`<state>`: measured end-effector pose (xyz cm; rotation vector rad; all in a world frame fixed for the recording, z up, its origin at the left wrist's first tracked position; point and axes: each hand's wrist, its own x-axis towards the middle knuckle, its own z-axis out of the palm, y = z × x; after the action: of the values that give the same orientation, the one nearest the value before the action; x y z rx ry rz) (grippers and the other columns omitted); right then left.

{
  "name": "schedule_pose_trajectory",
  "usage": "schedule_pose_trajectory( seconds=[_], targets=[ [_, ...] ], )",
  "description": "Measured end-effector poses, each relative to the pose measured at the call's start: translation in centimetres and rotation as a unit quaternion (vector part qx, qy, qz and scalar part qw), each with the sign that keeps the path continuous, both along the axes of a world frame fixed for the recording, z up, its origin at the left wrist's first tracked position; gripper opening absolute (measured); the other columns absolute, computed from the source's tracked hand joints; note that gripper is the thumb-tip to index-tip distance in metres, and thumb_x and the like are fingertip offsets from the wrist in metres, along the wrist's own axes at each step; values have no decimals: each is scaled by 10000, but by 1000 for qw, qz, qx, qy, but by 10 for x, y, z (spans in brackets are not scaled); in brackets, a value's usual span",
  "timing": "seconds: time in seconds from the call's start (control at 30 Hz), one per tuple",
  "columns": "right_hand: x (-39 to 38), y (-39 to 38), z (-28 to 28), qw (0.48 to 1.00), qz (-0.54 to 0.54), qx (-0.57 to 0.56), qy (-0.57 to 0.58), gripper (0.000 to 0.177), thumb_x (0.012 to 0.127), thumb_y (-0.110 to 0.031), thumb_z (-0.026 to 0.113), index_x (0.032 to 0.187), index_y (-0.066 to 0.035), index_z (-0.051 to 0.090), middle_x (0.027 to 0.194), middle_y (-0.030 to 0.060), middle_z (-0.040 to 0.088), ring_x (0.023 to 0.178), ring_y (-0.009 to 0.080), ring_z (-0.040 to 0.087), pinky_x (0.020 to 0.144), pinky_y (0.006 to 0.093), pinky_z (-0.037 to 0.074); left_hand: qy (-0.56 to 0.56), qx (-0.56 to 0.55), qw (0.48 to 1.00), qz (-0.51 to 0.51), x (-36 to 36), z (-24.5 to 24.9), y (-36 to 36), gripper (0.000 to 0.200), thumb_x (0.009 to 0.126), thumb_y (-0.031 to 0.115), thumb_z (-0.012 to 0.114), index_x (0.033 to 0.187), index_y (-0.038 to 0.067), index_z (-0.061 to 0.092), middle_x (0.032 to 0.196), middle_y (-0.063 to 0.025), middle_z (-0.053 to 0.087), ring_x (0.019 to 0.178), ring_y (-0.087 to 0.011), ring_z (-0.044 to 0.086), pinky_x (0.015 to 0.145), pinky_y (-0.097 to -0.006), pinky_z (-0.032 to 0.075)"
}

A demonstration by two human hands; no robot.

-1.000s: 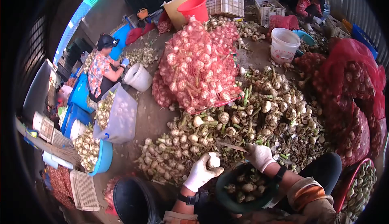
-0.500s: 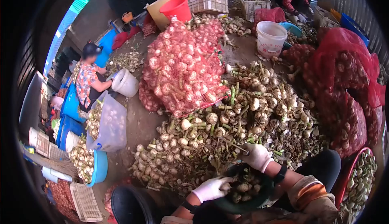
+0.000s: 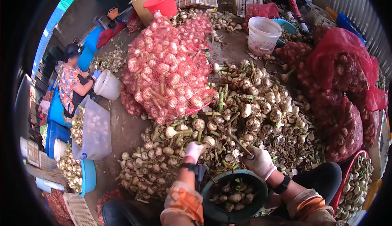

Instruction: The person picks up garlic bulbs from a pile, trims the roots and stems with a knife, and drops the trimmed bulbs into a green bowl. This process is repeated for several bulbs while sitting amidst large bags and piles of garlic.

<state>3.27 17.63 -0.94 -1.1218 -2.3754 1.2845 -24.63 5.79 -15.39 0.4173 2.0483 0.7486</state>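
My left hand (image 3: 194, 151), in a pale glove, reaches into the near side of a loose heap of garlic (image 3: 157, 160). Its fingers are closed at a garlic bulb (image 3: 209, 140) with a stem; the grip is partly hidden. My gloved right hand (image 3: 259, 162) is wrapped round the handle of a knife (image 3: 239, 144), whose narrow blade points up and left over the heap. Below both hands, between my knees, stands a dark green bucket (image 3: 207, 193) with several trimmed garlic bulbs (image 3: 234, 197) inside.
A red mesh sack of garlic (image 3: 167, 70) stands beyond the heap. More mesh sacks (image 3: 347, 124) and a red basin (image 3: 341, 197) are on my right. A white bucket (image 3: 263, 38) sits behind. One co-worker (image 3: 73, 83) sits left; another (image 3: 292, 1) crouches at the back right.
My left hand has left the bucket, where it held a garlic bulb, and moved up to the heap. My right hand still holds the knife. The view has shifted slightly.
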Motion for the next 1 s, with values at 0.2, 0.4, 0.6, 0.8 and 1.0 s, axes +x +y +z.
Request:
schedule_pose_trajectory(
  seconds=[0.2,0.4,0.6,0.8,1.0],
  targets=[
    [-21,-5,-28,924,-90,-315,196,296,874,-197,707,1081,-14,601,839,7,661,698,86,589,611,257,496,-270,232,933,-52,63,148,-75,497,878,213,679,1293,-6,515,999,-96,671,739,-151,644,610,-259,513],
    [-32,-49,-19,913,37,-330,238,369,834,-191,740,1109,15,606,883,42,676,802,98,600,737,274,507,167,110,951,-236,125,161,-115,471,783,301,736,1153,28,635,1152,-160,638,959,-282,659,844,-369,511],
    [-28,-94,14,950,90,-199,222,307,815,-226,742,1028,-35,631,817,86,670,747,165,644,710,315,516,207,199,953,-92,162,164,-123,323,765,254,739,1010,69,634,897,-112,637,685,-306,652,596,-382,522],
    [-5,-80,53,982,112,26,149,318,787,-308,753,916,-45,631,757,142,647,662,301,650,606,370,515,-202,290,935,43,159,198,-125,535,801,131,742,1255,94,462,829,-2,622,543,-70,575,391,-184,387],
    [16,-83,39,935,275,222,27,179,751,-214,652,891,-117,597,761,80,628,742,281,655,620,401,523,-188,300,934,38,155,177,-133,592,845,170,701,1344,86,395,872,-38,658,553,-90,601,382,-176,411]
  ],
)
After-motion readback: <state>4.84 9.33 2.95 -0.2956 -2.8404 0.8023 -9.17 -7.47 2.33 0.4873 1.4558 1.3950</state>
